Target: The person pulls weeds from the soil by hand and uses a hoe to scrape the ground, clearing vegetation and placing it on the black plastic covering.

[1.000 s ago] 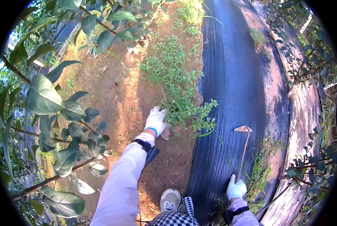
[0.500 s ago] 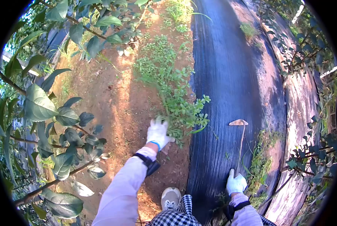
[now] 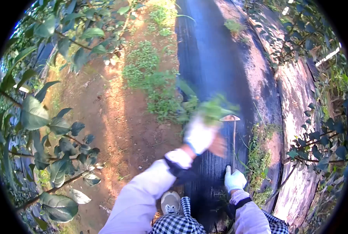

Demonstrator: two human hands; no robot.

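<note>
My left hand (image 3: 200, 134), in a white glove and blurred by motion, is closed on a bunch of green weeds (image 3: 216, 109) over the left part of the black ground sheet (image 3: 224, 58). Beside its fingers is a brownish blurred patch that I cannot make out. My right hand (image 3: 235, 180), also gloved, grips the lower end of a thin-handled hoe (image 3: 234, 146). The hoe's flat blade (image 3: 229, 117) points away from me, just right of the weeds. More low weeds (image 3: 162, 99) grow in the soil left of the sheet.
Leafy branches (image 3: 35, 113) reach in from the left, and others (image 3: 325, 144) from the right. Pale, wrinkled sheeting (image 3: 298, 113) runs along the right side. Grass (image 3: 259, 160) grows beside the black sheet. A shoe (image 3: 170, 202) stands on the soil (image 3: 135, 156).
My left hand has swung right and slightly up from the soil to over the black sheet, carrying weeds. My right hand still holds the hoe. The whole view has shifted a little.
</note>
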